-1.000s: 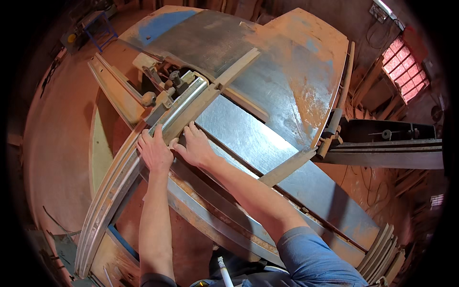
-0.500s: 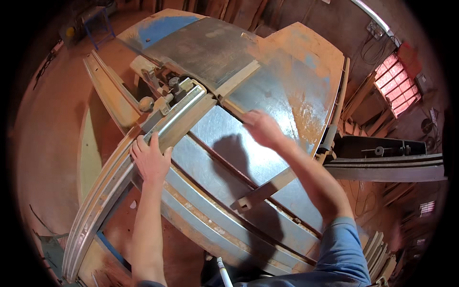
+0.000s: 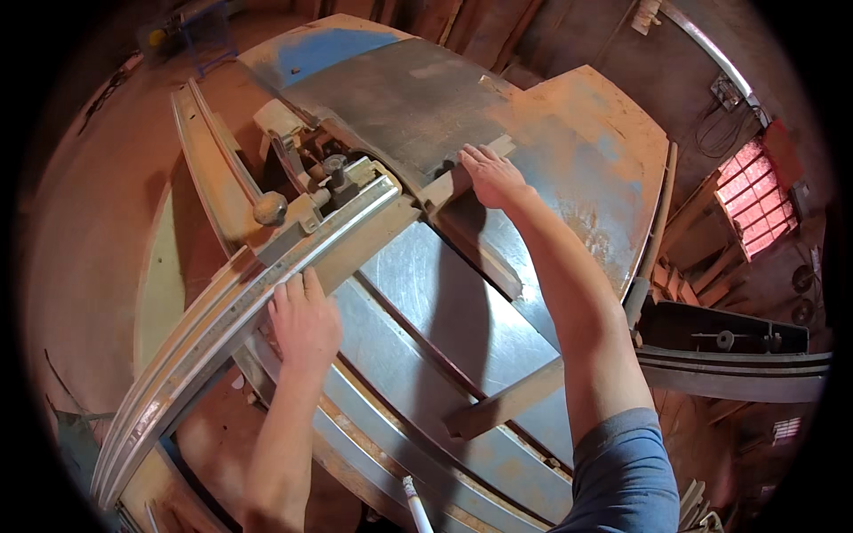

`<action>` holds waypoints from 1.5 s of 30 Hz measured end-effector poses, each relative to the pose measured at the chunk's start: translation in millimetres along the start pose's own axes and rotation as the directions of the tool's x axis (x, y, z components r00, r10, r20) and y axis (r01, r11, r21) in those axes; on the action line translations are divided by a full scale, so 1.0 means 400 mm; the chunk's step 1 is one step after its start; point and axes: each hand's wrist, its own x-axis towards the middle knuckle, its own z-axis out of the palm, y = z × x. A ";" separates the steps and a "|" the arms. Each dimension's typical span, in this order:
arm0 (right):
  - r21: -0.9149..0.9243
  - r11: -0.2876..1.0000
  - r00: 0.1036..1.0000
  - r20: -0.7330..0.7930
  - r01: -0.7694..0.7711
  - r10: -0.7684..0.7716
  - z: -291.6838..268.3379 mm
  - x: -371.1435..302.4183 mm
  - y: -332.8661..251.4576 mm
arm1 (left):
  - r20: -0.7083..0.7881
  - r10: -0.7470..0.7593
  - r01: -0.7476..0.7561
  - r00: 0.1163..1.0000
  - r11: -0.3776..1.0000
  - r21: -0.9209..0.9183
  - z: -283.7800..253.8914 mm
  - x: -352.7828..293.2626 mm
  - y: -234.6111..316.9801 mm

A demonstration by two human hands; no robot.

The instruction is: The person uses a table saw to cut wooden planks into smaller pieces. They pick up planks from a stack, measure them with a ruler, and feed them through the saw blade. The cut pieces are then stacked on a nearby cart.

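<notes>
A long wooden strip (image 3: 369, 240) lies along the metal fence (image 3: 346, 213) of a saw table. At its near end my left hand (image 3: 305, 324) presses with bent fingers, its thumb hidden. Farther off, my right hand (image 3: 493, 175) has its fingers closed over a short wooden piece (image 3: 447, 189) on the dark part of the tabletop; the thumb side is partly hidden. A second thin wooden piece (image 3: 487, 262) lies just nearer than that hand, beside the slotted metal table (image 3: 418, 275). Under my right forearm another wooden bar (image 3: 506, 404) lies across the slots.
A clamp with a round knob (image 3: 270, 209) stands behind the fence. Curved metal rails (image 3: 169, 400) run down the left. At the right a metal rail (image 3: 737, 373) sticks out from the machine. A cigarette (image 3: 416, 505) shows at the lower edge.
My right hand has moved away from the thin near piece, up to the short wooden piece farther back. My left hand stays at the strip, its fingers drawn closer together. The view has shifted slightly.
</notes>
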 end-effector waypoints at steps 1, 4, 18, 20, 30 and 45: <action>-0.021 1.000 1.000 0.013 0.022 -0.022 0.008 0.014 -0.007 | 0.035 -0.016 0.016 0.999 1.000 -0.005 -0.010 0.005 0.007; -0.077 0.996 0.993 0.106 0.052 -0.043 -0.022 0.028 -0.004 | 0.086 -0.033 0.032 0.996 0.999 0.012 -0.024 0.009 -0.008; 0.241 0.845 0.874 0.224 -0.478 0.431 -0.530 -0.541 -0.006 | 0.263 -0.023 0.040 0.965 0.998 -0.058 -0.042 -0.066 0.032; 0.629 0.525 0.809 0.333 -0.573 0.485 -0.550 -0.667 -0.048 | 0.332 -0.071 0.151 0.940 0.964 -0.221 -0.076 -0.105 0.043; 0.638 -0.733 0.520 0.720 -0.237 0.459 -0.351 -1.167 -0.449 | 0.203 0.475 -0.273 0.856 0.750 -0.602 -0.221 -0.366 0.362; 0.430 -0.903 0.594 0.728 -0.006 0.342 -0.402 -1.272 -0.584 | 0.881 0.234 0.443 0.411 0.794 -0.417 -0.306 -0.379 0.468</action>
